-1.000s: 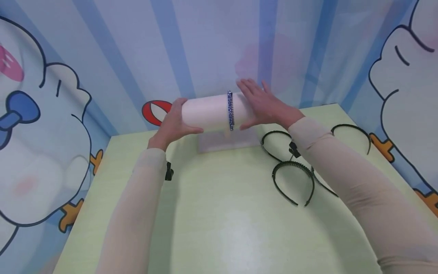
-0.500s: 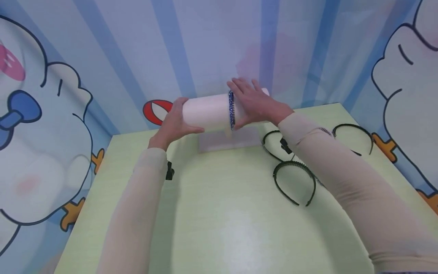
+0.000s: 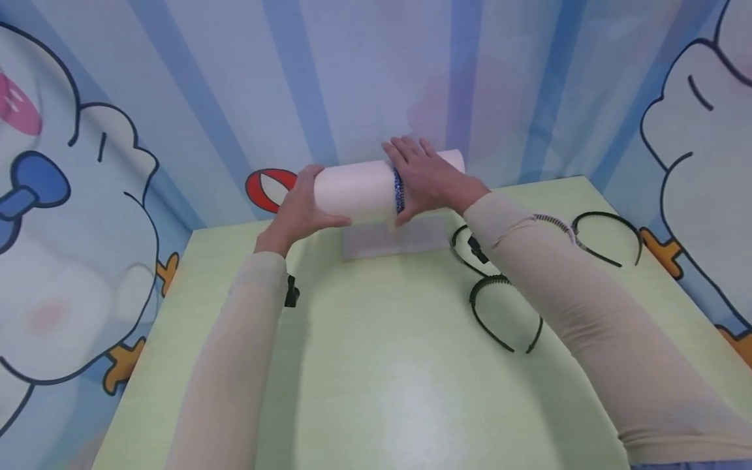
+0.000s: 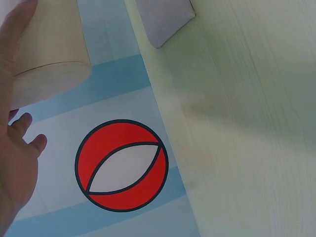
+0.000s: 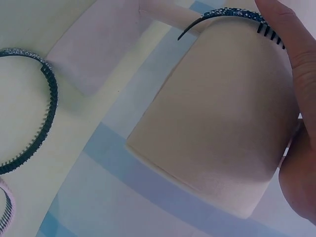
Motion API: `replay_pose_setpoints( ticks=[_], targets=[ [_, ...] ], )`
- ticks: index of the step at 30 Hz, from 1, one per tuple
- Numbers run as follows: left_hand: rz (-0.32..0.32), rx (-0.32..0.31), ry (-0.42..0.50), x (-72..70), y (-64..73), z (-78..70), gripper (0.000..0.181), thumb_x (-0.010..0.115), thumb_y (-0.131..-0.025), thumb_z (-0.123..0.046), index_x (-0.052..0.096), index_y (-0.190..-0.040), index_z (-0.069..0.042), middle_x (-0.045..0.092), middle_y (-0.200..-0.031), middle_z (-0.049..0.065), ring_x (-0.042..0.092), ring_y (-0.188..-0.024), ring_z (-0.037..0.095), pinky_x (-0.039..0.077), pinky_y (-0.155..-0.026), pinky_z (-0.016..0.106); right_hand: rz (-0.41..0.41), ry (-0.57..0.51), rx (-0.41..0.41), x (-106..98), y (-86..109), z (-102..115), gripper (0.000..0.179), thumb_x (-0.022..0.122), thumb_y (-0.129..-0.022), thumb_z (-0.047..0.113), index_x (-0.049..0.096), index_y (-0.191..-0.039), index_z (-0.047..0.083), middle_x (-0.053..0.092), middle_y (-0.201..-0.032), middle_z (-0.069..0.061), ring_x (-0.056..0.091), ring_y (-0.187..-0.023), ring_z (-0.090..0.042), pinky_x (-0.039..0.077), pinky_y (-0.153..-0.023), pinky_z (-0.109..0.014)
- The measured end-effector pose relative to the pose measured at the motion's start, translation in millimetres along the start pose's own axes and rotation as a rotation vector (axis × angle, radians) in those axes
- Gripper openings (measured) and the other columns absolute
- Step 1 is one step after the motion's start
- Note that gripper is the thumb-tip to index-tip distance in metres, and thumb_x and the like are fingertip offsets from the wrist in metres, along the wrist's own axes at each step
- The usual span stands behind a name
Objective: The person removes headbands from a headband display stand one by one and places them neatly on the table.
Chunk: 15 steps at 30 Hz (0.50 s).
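Note:
A white padded cylinder [image 3: 355, 189] lies level on a stand whose flat pale base [image 3: 370, 243] rests on the table. Round its middle sits a blue glittery headband [image 3: 399, 190] with comb teeth, partly covered by my right hand. My left hand [image 3: 298, 212] grips the cylinder's left end, thumb in front and fingers behind. My right hand [image 3: 433, 179] spans the cylinder with its fingers straight on top, and its thumb touches the headband. In the right wrist view, one dark tip of the headband [image 5: 232, 12] stands off the cylinder's underside.
Several headbands lie on the table's right: a black one [image 3: 477, 316] in front, another black one [image 3: 608, 220] far right, and a light toothed one [image 3: 555, 222] partly under my right sleeve. A cartoon-printed curtain [image 3: 388, 78] stands behind the table [image 3: 382, 365].
My right hand has slid left along the cylinder, up to the headband, now covering part of it and baring the cylinder's right end. The left hand keeps its grip in place.

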<state>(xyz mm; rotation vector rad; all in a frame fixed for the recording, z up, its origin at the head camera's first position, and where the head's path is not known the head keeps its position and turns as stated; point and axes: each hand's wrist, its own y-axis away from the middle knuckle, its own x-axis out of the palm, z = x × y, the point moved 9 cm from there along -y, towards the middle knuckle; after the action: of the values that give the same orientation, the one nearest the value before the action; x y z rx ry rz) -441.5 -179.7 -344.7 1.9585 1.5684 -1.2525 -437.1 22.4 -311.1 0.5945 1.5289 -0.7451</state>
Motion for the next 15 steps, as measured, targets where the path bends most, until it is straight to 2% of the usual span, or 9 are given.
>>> replay_pose_setpoints(
  ticks=[4,7,15],
  targets=[
    [0.003,0.017,-0.005,-1.0,-0.8,-2.6,0.107,0.092,-0.068,-0.044,0.028,-0.15,-0.016,0.039,-0.145,0.004,0.046,-0.124,0.026,0.049,-0.096,0.051,0.008,0.016,0.016,2.8,-1.3,-0.8,0.144,0.079,-0.064,0.073,0.0,-0.158,-0.002,0.007,-0.163,-0.025,0.004,-0.151,-0.041,0.002,-0.12,-0.054],
    [0.004,0.005,-0.005,-1.6,-0.2,-2.4,0.108,0.092,-0.068,-0.044,0.027,-0.151,-0.016,0.039,-0.145,0.005,0.047,-0.123,0.027,0.049,-0.096,0.051,0.013,0.021,0.025,4.6,-2.2,-1.1,0.142,0.08,-0.065,0.072,0.002,-0.158,-0.002,0.008,-0.163,-0.025,0.004,-0.151,-0.041,0.001,-0.119,-0.057],
    [-0.002,-0.024,0.006,-2.0,1.1,0.1,0.107,0.092,-0.068,-0.044,0.028,-0.15,-0.017,0.04,-0.145,0.003,0.047,-0.122,0.025,0.05,-0.094,0.051,0.015,0.025,0.045,6.0,-4.2,-0.1,0.128,0.081,-0.067,0.067,0.017,-0.155,-0.001,0.022,-0.159,-0.023,0.011,-0.15,-0.041,0.0,-0.116,-0.065]
  ],
)
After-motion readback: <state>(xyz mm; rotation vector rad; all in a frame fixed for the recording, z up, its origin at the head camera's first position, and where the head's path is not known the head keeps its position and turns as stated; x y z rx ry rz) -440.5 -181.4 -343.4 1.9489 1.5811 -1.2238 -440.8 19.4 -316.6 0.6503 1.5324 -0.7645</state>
